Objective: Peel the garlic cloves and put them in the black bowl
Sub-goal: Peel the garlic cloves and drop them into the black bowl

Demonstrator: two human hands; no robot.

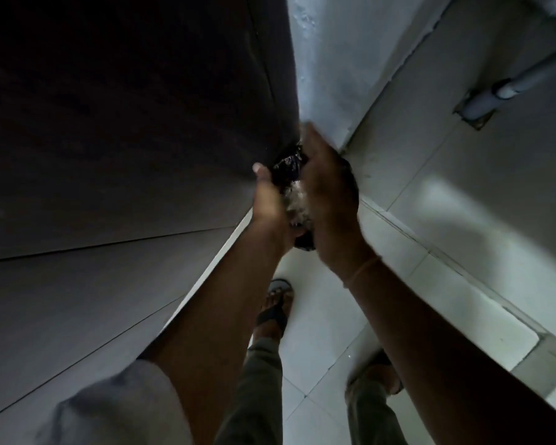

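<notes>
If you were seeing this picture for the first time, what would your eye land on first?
The left hand and right hand meet mid-frame, holding between them a pale, wispy clump beside a dark shiny thing. Below, a sandalled foot stands on the tiled floor; a dark wall fills the left.

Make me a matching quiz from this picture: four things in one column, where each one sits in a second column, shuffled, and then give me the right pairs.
Things:
1. clump
2. band
3. pipe
4. sandal

Places:
A. round the right wrist
B. top right of the view
C. between the left hand and the right hand
D. on the tiled floor, lower middle

Pairs: 1-C, 2-A, 3-B, 4-D
</notes>
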